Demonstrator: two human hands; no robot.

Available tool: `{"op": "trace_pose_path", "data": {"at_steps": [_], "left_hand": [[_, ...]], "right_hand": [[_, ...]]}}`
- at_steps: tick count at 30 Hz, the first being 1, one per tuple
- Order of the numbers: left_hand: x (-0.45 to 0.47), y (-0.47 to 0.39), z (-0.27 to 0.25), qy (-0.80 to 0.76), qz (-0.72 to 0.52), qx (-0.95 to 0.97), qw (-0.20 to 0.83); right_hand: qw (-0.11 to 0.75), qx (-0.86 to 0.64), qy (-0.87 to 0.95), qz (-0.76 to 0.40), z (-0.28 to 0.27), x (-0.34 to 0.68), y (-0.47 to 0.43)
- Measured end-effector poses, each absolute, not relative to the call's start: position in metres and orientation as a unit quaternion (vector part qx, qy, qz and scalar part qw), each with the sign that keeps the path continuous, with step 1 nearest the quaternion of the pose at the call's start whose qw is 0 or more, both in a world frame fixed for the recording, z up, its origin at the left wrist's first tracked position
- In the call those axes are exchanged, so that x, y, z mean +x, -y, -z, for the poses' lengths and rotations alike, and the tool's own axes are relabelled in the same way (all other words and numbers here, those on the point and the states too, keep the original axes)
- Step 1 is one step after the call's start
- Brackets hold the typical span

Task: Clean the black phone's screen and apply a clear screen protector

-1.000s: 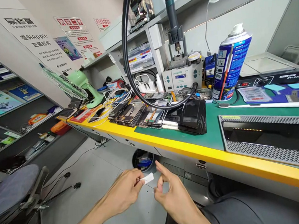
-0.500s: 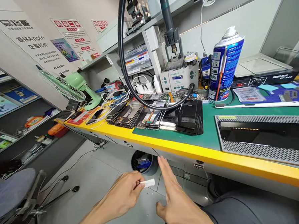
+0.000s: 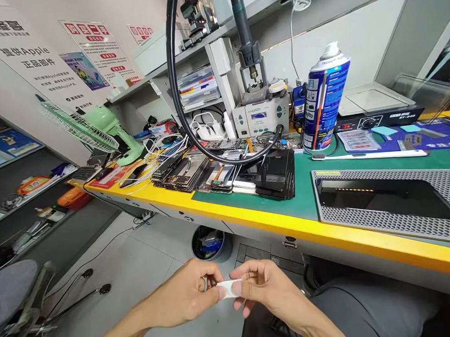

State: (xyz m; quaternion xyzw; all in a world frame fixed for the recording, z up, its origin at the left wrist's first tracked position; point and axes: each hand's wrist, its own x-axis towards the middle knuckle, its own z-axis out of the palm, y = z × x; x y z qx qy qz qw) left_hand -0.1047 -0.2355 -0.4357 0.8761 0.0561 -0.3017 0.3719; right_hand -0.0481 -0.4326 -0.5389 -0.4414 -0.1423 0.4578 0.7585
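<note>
A small white strip (image 3: 228,288), perhaps paper or cloth, is stretched between my two hands above the floor. My left hand (image 3: 193,291) pinches its left end between thumb and fingers. At the other end, my right hand (image 3: 263,289) grips it with the thumb on top, the other fingers curled loosely behind. What the strip is made of cannot be made out. On the bench to the right, a dark phone screen (image 3: 381,198) lies on a grey perforated mat (image 3: 341,223), apart from both hands.
Below the yellow bench edge (image 3: 250,220) stands a waste bin (image 3: 224,251). Stacked phone screens (image 3: 276,173) lie along the bench. A blue spray can (image 3: 325,103) stands behind a white brush (image 3: 367,155). A black hose (image 3: 172,65) loops over the bench; a chair (image 3: 16,285) is at left.
My right hand, which was apart with fingers extended, has come in and taken the strip's free end. My left hand still holds its end. The view has shifted slightly right.
</note>
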Motion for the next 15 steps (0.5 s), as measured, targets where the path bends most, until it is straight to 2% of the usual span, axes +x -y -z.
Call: {"op": "trace_pose_path", "data": {"at_steps": [11, 15], "left_hand": [[-0.095, 0.228, 0.443, -0.027, 0.344, 0.839, 0.421], [-0.092, 0.214, 0.458, -0.029, 0.326, 0.857, 0.397]], "right_hand": [[0.772, -0.371, 0.1, -0.506, 0.534, -0.058, 0.437], [0.782, -0.366, 0.104, -0.494, 0.534, -0.06, 0.453]]}}
